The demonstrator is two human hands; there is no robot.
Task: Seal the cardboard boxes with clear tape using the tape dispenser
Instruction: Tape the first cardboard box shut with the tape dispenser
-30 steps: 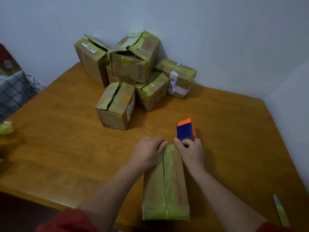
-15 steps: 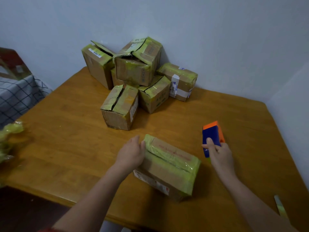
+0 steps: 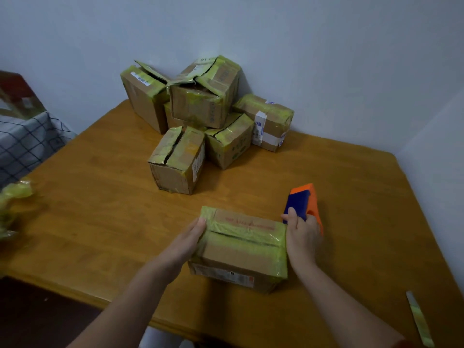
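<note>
Tape-wrapped brown cardboard box [image 3: 241, 249]: judged light, stiff, slick-filmed; brace at both ends.
Left hand [image 3: 190, 238]: fingers straight, pressing the 9 o'clock end.
Right hand [image 3: 302, 236]: at 3 o'clock, curled round blue-orange plastic tape dispenser [image 3: 305, 203].

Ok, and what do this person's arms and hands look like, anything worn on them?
The left hand and right hand are bare: no gloves, rings or watch visible. Forearms are uncovered. A sliver of red sleeve shows on the right arm at the frame's bottom edge; none shows on the left.
</note>
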